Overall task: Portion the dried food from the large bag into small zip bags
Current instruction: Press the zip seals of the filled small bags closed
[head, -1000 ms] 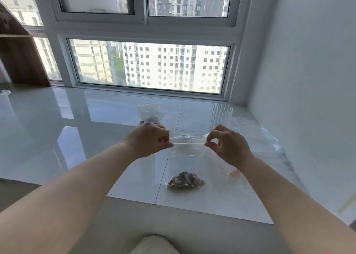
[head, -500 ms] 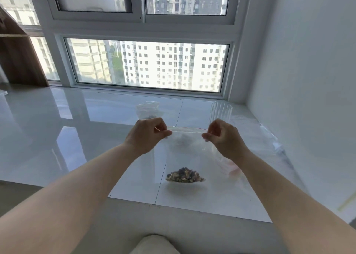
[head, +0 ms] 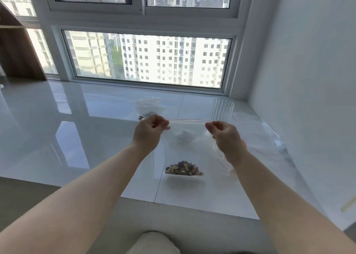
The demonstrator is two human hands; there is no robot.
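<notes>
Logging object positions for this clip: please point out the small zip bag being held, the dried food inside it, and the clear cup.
small zip bag [head: 186, 121]: head view, on its red zip strip between the hands.
dried food [head: 184, 168]: head view, middle of the pile at the bag's bottom.
clear cup [head: 222, 109]: head view, on its ribbed wall.

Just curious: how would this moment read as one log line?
left hand: pinches zip bag top | right hand: pinches top | dried food: at bottom
</notes>
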